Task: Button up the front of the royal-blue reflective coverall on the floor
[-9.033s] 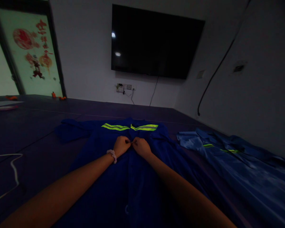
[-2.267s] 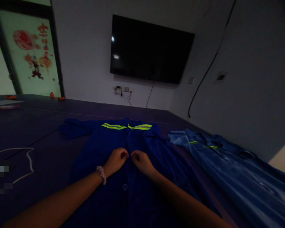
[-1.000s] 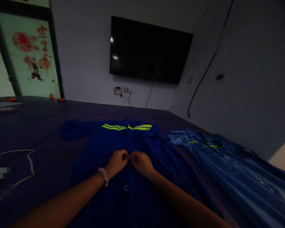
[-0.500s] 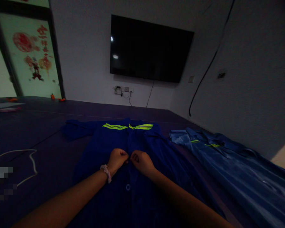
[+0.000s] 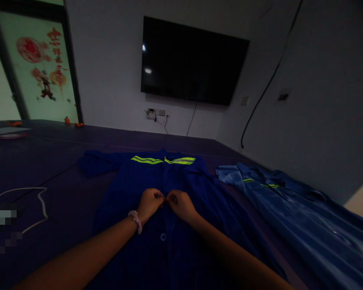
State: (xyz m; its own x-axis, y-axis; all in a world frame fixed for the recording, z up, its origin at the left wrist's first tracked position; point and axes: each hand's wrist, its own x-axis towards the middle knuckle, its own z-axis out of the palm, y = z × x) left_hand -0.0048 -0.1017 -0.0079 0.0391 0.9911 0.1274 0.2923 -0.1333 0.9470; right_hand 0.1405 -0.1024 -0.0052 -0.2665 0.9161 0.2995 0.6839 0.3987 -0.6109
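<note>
A dark blue work jacket (image 5: 133, 181) with yellow-green reflective stripes across the chest lies spread on the purple floor, front side up. Over its front opening my left hand (image 5: 150, 203), with a scrunchie (image 5: 135, 220) at the wrist, pinches the placket edge. Facing it, my right hand (image 5: 181, 204) pinches the other edge, and the fingertips of both hands almost meet. Whatever small part sits between the fingertips is hidden. Below the hands a round button (image 5: 163, 237) shows on the jacket's front.
To the right lies a second, lighter blue garment (image 5: 290, 213) with similar stripes. A white cable (image 5: 42, 201) curls on the floor at the left. A television (image 5: 193, 60) hangs on the far wall, and a black cord (image 5: 266, 86) dangles along the right wall. Small orange objects (image 5: 67, 120) stand near the door.
Both hands stay pinched at the same spot on the jacket, the fingertips slightly closer together. The view has shifted a little.
</note>
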